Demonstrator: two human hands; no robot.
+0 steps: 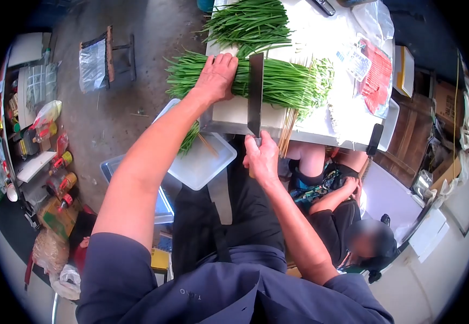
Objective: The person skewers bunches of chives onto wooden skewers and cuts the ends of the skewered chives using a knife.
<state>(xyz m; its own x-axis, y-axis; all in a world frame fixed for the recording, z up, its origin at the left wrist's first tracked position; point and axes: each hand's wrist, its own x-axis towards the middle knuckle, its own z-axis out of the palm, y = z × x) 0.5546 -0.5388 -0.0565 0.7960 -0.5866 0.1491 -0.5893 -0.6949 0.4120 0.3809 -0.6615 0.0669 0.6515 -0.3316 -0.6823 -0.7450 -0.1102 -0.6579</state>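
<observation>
A thick bundle of garlic chives (pixel 285 82) lies across the white table (pixel 231 112), its cut pale ends toward the right. My left hand (pixel 216 77) is closed over the leafy left part and holds it down. In my right hand (pixel 262 156) is the handle of a cleaver (pixel 255 94), the fingers wrapped round it. Its broad blade stands nearly upright over the bundle, right of my left hand; whether the edge touches the stalks cannot be seen. Thin wooden skewers (pixel 287 132) stick out from under the bundle toward me. A second bunch of chives (pixel 250 22) lies farther back.
Below the table edge sits a white tray (pixel 204 167) with some chives and skewers. Red netting (pixel 376 75) in plastic lies on the table's right. A seated person (pixel 331 216) is close on my right. A low stool (pixel 96 65) stands on the floor at left.
</observation>
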